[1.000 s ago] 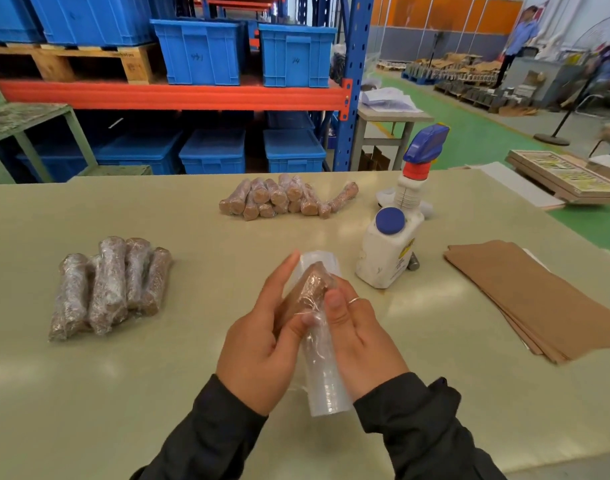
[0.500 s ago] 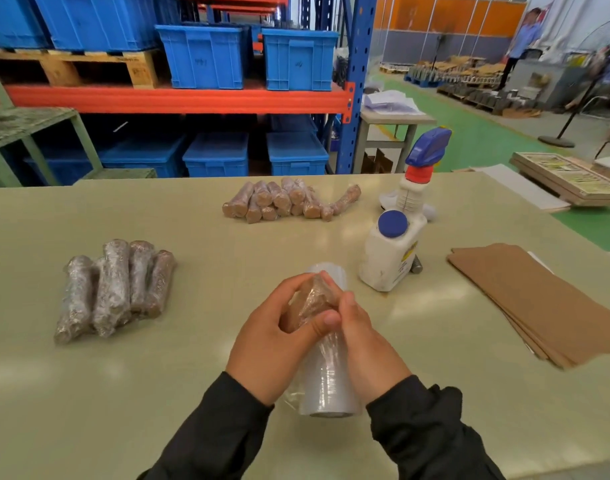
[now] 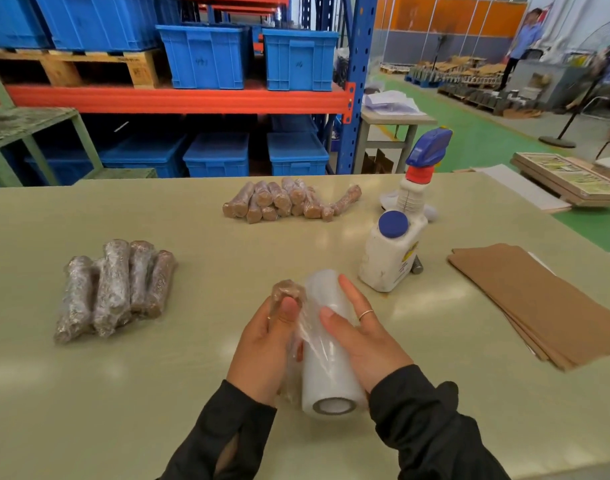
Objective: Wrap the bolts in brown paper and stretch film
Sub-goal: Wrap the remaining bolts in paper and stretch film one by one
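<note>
1. While the left hand (image 3: 265, 344) grips a paper-wrapped bolt (image 3: 285, 292) with fingers and thumb curled round it, the right hand (image 3: 360, 336) lies with straight fingers against the stretch film roll (image 3: 326, 368), steadying it rather than clasping it.
2. The bolt is held upright just at 9 o'clock of the roll, both above the near centre of the surface (image 3: 130, 403); a loose web of film runs between them.
3. Step in hand, as judged: the film stage for this bolt, the brown paper layer being already on.
4. The next move appears to call for turning the bolt to draw film taut round it, then tearing the web free (the roll must be held against rolling).
5. Finished film-wrapped bundles (image 3: 114, 287) lie at 9 o'clock of the hands; paper-wrapped bolts (image 3: 286, 200), seemingly awaiting film, lie at 12 o'clock, well apart.
6. A stack of brown paper sheets (image 3: 545, 303) lies at 3 o'clock.
7. A white bottle (image 3: 390, 258) with a blue cap stands at 1 o'clock, a spray bottle (image 3: 417, 174) behind it.
8. Writing: the white bottle carries a yellow label, its text too small to read. Faint marks on the blue crates (image 3: 206, 57) and on the wooden pallet (image 3: 134, 69) are not legible. No brand can be confirmed.
</note>
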